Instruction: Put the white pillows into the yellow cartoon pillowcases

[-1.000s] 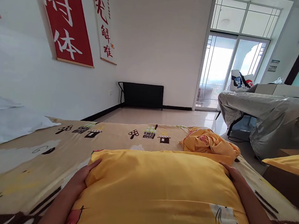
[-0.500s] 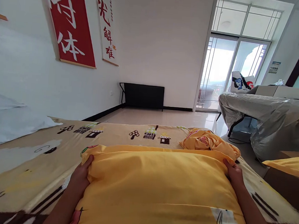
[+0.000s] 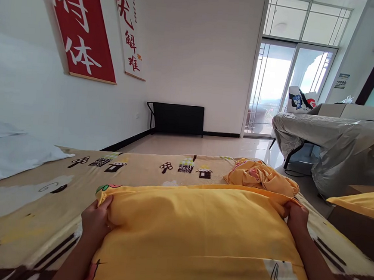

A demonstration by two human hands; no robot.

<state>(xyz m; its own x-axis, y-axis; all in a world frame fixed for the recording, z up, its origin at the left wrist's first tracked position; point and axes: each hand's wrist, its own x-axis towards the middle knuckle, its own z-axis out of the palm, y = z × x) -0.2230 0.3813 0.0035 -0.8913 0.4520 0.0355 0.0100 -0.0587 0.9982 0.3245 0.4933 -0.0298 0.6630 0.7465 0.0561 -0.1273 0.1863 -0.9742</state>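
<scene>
The yellow pillow (image 3: pixel 195 235) lies on the near part of the patterned blanket (image 3: pixel 139 170). The left hand (image 3: pixel 97 221) pinches its far left corner; the right hand (image 3: pixel 296 217) clasps its far right corner. Just beyond the pillow's right side sits a crumpled orange cloth (image 3: pixel 258 176). White pillows (image 3: pixel 17 154) rest at far left.

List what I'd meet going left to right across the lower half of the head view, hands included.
White pillow, left hand, yellow pillow, right hand, yellow cloth at the right edge.
</scene>
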